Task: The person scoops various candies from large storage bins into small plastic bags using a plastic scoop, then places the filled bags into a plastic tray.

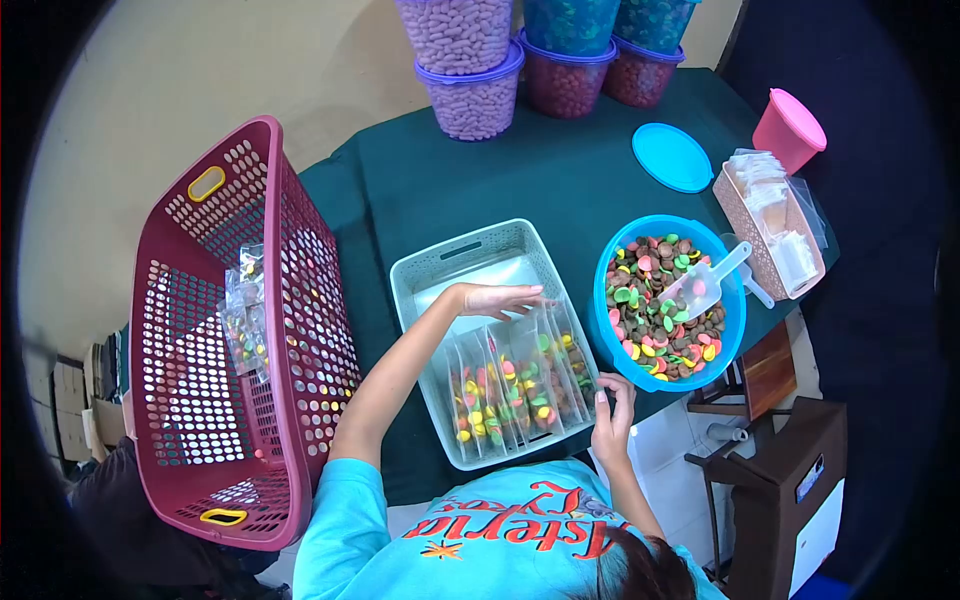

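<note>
My left hand (500, 298) is stretched flat, palm down, at the top edges of several clear plastic bags (515, 385) standing in a row. These bags hold brown, pink, green and yellow disc-shaped candies and sit inside a pale green tray (405, 275). By the tray's right side is my right hand (613, 412), fingers apart and slightly bent, with nothing in it. To its upper right, a blue tub (742, 325) is filled with loose candies (650, 300) of the same kind, and a clear scoop (705, 285) lies on them.
A maroon laundry basket (270, 190) with filled bags (245, 310) inside stands left. Lidded candy buckets (470, 95) are stacked at the back. A blue lid (672, 158), a pink container (785, 135) and a pink basket of plastic bags (770, 225) lie right, near the table's edge.
</note>
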### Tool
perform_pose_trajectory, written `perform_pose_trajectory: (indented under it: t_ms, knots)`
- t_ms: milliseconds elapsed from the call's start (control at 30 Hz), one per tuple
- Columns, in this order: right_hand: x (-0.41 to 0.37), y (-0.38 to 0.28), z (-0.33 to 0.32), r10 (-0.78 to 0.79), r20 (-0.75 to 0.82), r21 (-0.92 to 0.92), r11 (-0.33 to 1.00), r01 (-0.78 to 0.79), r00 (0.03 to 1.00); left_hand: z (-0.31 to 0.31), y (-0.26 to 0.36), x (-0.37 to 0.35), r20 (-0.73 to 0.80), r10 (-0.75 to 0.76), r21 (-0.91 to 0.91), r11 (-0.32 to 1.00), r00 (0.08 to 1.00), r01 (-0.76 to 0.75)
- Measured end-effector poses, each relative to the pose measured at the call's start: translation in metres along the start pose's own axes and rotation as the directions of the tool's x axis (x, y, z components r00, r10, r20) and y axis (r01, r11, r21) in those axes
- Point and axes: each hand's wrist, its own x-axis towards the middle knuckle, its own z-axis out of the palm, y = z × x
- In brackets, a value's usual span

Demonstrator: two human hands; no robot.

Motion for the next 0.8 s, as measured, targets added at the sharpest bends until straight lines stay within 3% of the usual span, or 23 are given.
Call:
perform_pose_trajectory:
  t_ms: [300, 500, 800]
  knots:
    - [-0.001, -0.005, 0.002, -0.015, 0.009, 0.02, 1.0, 0.015, 1.0, -0.005, -0.014, 0.002, 0.026, -0.074, 0.059, 0.996, 0.997, 0.073]
    - [0.002, -0.008, -0.001, -0.053, 0.016, -0.027, 0.998, 0.053, 0.998, -0.011, 0.001, -0.006, -0.166, 0.005, 0.095, 0.995, 0.986, 0.011]
    - [0.002, -0.006, 0.0, -0.07, 0.037, -0.001, 0.998, 0.07, 0.997, -0.002, 0.012, 0.008, -0.178, -0.035, 0.145, 0.988, 0.983, 0.062]
